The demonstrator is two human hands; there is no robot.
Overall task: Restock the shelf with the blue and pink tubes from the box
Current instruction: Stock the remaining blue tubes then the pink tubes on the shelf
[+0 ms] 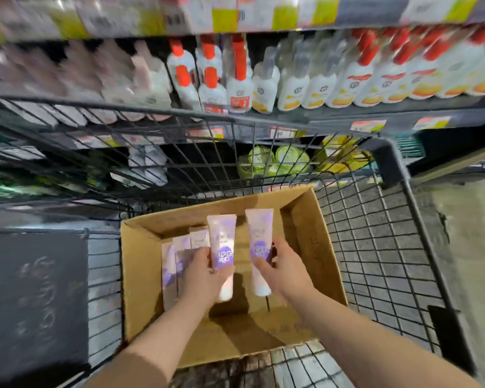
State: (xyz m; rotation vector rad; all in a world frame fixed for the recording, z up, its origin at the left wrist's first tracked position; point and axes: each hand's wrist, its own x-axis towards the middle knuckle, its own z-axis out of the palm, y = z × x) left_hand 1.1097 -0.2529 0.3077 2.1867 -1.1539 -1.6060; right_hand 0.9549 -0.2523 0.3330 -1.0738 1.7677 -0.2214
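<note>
An open cardboard box [305, 219] sits in a black wire trolley. My left hand [200, 271] grips one pink and blue tube [221, 239], held upright above the box with its cap down. My right hand [280, 271] grips a second tube [259, 236] the same way, just to the right. Several more tubes [179, 250] stand in a row against the box's left wall. The shelf [347, 119] rises behind the trolley, blurred by motion.
The trolley [375, 247] rim stands between me and the shelf. White bottles with red caps [235, 74] fill the upper shelf row, green tubs [277, 161] sit lower down. A dark board [34, 298] lies at the trolley's left.
</note>
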